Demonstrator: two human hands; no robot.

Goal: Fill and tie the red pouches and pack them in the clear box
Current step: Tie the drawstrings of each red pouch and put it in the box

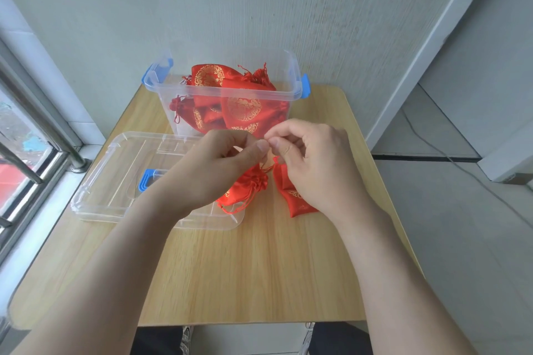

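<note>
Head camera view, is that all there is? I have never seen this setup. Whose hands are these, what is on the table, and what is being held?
Yes, it is a single picture from a camera worn on the person's head, looking down. There is no machine: the left hand and right hand are bare. On the wooden table stands a clear box with red pouches inside. Its lid lies to the left. Two more pouches lie near the hands: a gathered pouch and a flat pouch. Both hands pinch the gathered pouch's thin cord, apparently tying it.
</note>
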